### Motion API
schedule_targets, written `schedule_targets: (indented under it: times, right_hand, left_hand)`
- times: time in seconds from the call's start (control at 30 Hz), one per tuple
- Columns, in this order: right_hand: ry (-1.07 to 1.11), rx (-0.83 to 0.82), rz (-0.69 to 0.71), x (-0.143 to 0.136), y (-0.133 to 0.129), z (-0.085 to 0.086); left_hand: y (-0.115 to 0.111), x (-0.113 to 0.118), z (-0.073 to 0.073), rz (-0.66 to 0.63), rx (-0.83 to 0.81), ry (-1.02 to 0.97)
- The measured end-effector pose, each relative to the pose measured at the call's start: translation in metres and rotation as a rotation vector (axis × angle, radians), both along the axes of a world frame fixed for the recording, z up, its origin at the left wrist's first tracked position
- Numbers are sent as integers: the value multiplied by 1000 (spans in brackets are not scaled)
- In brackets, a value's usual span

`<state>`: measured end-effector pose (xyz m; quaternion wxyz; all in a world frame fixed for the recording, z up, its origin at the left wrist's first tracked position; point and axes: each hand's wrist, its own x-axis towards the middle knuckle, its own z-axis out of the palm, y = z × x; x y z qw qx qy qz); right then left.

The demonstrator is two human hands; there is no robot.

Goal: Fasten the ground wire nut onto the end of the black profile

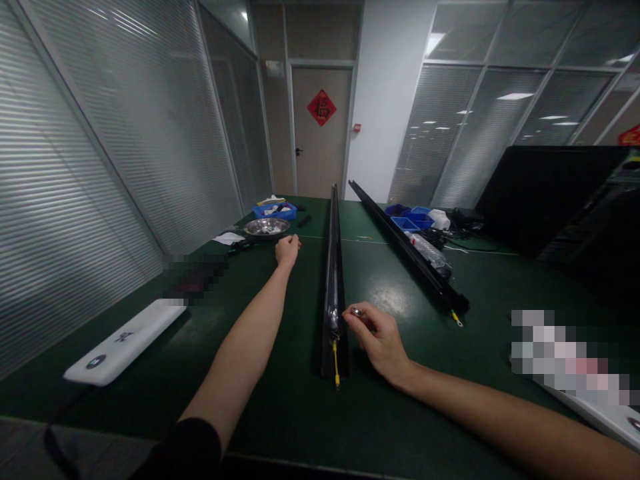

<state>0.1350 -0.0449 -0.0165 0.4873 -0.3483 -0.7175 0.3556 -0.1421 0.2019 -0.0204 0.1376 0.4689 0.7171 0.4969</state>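
A long black channel-shaped rail (331, 267) lies lengthwise on the table before me, and a yellow wire (337, 365) with a ring terminal comes out of its near end. My right hand (377, 340) is beside that end, fingers curled in a pinch around a small shiny metal piece (357, 311) whose kind I cannot make out. Further off, my left hand (288, 252) reaches forward with its fingers closed, just short of a round metal bowl (267, 227) with small items inside. Whatever the left fingers may hold is hidden.
Another black rail (410, 250) lies at an angle on the right, near blue bins (411, 217) and a clear plastic bag (429, 252). At the back left stands a blue tray (275, 212). White devices lie left (125, 341) and right on the green table (280, 413).
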Motion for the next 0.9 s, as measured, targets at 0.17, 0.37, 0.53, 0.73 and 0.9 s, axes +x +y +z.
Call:
schedule_targets:
  times: [0.17,0.37,0.53,0.73,0.9]
  right_hand:
    - [-27,10,11,1,-1,2]
    - [-79,46,32,0,0,4]
    - [-128,69,36,0,2,4]
    - [-134,65,44,-1,3,5]
    - [-122,57,29,-2,2,4]
  left_hand:
    - [-1,0,1,1,-7,-5]
    - [-1,0,1,0,-6,-9]
    - [1,-1,-2,-3,2,-9]
    - [3,-2,-3,-7,7,-4]
    - [5,-3,-4,2,6,0]
